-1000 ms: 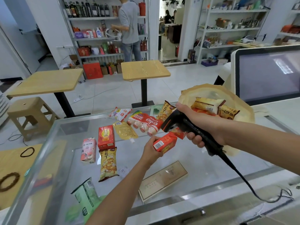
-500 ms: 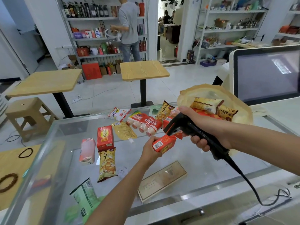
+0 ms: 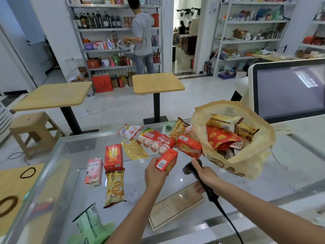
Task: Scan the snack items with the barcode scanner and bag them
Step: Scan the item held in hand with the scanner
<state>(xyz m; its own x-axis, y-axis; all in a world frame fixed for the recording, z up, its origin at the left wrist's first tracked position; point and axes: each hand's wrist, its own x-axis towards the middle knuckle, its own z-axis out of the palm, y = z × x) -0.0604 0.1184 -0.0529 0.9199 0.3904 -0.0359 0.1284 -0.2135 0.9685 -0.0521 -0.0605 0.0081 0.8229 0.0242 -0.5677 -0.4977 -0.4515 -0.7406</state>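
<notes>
My left hand (image 3: 154, 175) grips a small red-orange carton (image 3: 166, 162) above the glass counter, its barcode end facing me. Just to its right my right hand (image 3: 204, 176) holds the black corded barcode scanner (image 3: 190, 169), low over the counter with its head towards the carton. Behind the scanner an open tan plastic bag (image 3: 249, 161) holds several snack packs. More snacks lie on the glass: a second red carton (image 3: 189, 147), a red bottle multipack (image 3: 158, 142), a tall red box (image 3: 113, 157), a pink carton (image 3: 94, 171) and a yellow bread-bites pack (image 3: 114, 187).
The glass counter (image 3: 263, 189) has a metal front rail. A monitor (image 3: 290, 88) stands at the right behind the bag. A green packet (image 3: 89, 224) lies near the front left. Two wooden tables, a stool and shelves stand beyond, where a person stands at a shelf.
My right hand has dropped the scanner from above the carton to counter height on its right. My left hand still holds the carton in about the same place.
</notes>
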